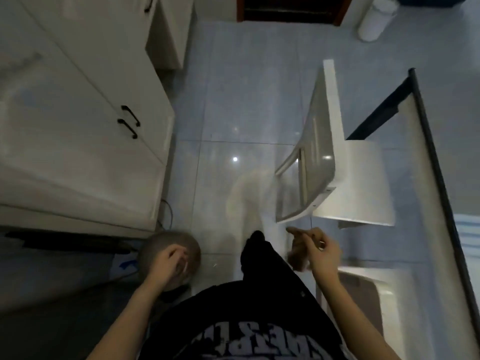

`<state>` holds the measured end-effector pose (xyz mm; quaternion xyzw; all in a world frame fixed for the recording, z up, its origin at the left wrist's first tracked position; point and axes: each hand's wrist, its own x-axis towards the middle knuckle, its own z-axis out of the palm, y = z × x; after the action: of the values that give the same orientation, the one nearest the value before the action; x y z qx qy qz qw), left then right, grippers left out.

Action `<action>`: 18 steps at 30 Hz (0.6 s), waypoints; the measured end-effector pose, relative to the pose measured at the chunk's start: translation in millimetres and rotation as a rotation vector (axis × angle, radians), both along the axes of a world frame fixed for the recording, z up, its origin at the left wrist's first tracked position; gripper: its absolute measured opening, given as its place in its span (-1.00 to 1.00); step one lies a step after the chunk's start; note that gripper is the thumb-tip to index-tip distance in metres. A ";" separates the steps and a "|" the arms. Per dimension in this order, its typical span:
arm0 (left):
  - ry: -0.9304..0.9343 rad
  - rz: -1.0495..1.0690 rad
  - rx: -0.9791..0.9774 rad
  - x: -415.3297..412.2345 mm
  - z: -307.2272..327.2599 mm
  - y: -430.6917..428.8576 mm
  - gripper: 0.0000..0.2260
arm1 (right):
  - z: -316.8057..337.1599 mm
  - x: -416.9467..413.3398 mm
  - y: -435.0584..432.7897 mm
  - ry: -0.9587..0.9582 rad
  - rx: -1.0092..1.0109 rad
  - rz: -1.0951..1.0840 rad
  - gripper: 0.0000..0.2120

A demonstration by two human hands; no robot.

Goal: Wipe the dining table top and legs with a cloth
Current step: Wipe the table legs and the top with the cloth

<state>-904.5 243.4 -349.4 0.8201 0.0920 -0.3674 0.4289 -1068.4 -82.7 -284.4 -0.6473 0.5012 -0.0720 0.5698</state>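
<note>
- L hand (pixel 168 261), lower left: fingers curled over round grey obj. (pixel 155 245); grip can't be told, cloth not made out.
- R hand (pixel 318 249), lower centre-right: loosely half-curled, nothing held, likely kept free for chair.
- Dining table (pixel 428 152) along right edge, white chair (pixel 335 141) beside it, probably blocking legs.

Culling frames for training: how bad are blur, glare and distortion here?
Head view: dim overall; motion blur smears the right hand and the near end of the chair; two small lamp glints on the glossy floor; wide-angle distortion bows the cabinet and the table edge.
</note>
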 end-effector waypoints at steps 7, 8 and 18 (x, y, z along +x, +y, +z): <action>0.036 0.313 0.003 63.2 21.9 -36.2 -0.76 | 5.6 150.4 -68.1 -0.062 0.052 0.182 -0.88; 0.037 0.342 0.020 74.3 19.4 -36.9 -0.78 | 1.4 168.9 -76.3 -0.057 0.059 0.191 -0.90; 0.051 0.294 0.043 289.8 -7.2 -89.5 -0.77 | -37.6 326.3 -150.6 0.014 -0.019 0.060 -0.84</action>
<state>-614.7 153.9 -356.6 0.7971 0.2297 -0.3195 0.4580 -742.1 -233.3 -322.0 -0.6679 0.4847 -0.0552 0.5621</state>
